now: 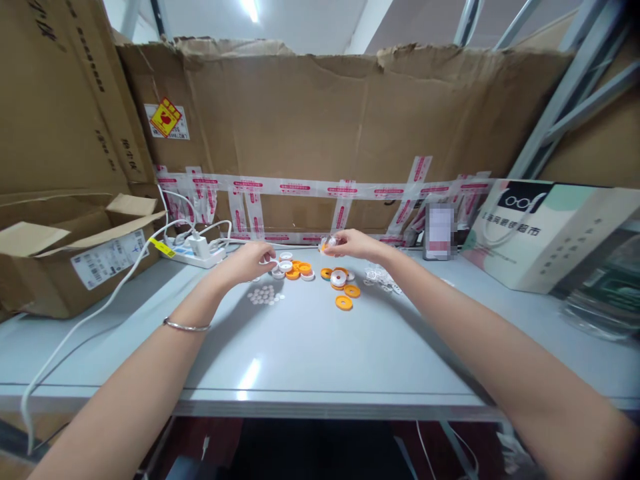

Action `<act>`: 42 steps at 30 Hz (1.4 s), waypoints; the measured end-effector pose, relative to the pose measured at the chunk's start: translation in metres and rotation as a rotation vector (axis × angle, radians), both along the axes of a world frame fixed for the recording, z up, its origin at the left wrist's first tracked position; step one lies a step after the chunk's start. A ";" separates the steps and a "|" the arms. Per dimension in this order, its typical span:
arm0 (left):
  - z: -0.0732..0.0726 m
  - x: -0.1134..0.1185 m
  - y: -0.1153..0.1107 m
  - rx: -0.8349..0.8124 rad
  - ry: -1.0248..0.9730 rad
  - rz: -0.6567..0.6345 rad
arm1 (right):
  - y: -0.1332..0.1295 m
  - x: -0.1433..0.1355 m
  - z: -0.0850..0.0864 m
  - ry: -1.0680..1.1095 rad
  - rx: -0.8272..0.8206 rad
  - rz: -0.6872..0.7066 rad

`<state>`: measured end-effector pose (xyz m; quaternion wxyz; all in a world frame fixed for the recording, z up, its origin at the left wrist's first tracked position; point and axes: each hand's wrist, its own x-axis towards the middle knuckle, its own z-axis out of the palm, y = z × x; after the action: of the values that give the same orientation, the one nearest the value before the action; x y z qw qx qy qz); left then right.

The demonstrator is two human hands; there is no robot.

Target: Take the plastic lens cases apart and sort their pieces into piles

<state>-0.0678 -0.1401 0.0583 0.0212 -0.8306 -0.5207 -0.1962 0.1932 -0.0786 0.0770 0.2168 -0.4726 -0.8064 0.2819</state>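
Observation:
My left hand (pixel 254 261) is at the back left of the table, with thumb and fingers curled around a white round piece (pixel 271 261). Beside its fingertips lie white rings (pixel 285 266) and orange rings (pixel 304 269) in a loose cluster. My right hand (pixel 356 244) is closed on a small clear plastic wrapper (pixel 327 245) with something orange in it; the fingers partly cover it. Nearer to me lies a second group of orange rings (pixel 344 303), with a white ring (pixel 339 277) stacked on top of others.
Small white discs (pixel 265 295) lie at the left, and thin white pieces (pixel 383 278) at the right. A power strip (pixel 200 255) with cables and an open cardboard box (pixel 75 253) stand left. A phone (pixel 439 231), printed carton (pixel 545 233) and clear bottle (pixel 607 287) are right.

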 end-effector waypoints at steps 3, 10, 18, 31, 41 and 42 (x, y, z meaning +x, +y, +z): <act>-0.004 0.017 -0.007 -0.084 -0.094 -0.133 | -0.045 0.000 -0.001 -0.016 -0.016 0.160; -0.018 0.048 -0.022 -0.439 -0.172 -0.426 | -0.100 0.000 -0.025 -0.144 0.053 0.254; -0.028 0.069 -0.032 -0.445 -0.192 -0.473 | -0.099 0.000 -0.037 -0.179 0.085 0.237; -0.026 0.071 -0.037 -0.482 -0.185 -0.425 | -0.079 0.041 -0.018 -0.098 -0.402 0.263; -0.027 0.072 -0.037 -0.486 -0.194 -0.444 | -0.072 0.029 -0.028 -0.164 -0.084 0.181; -0.027 0.072 -0.037 -0.485 -0.193 -0.441 | -0.072 0.029 -0.028 -0.149 -0.050 0.163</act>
<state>0.0046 -0.1771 0.0312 -0.2694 -0.8817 -0.3594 -0.1440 0.2221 -0.1507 0.0493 0.1208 -0.4304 -0.8486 0.2830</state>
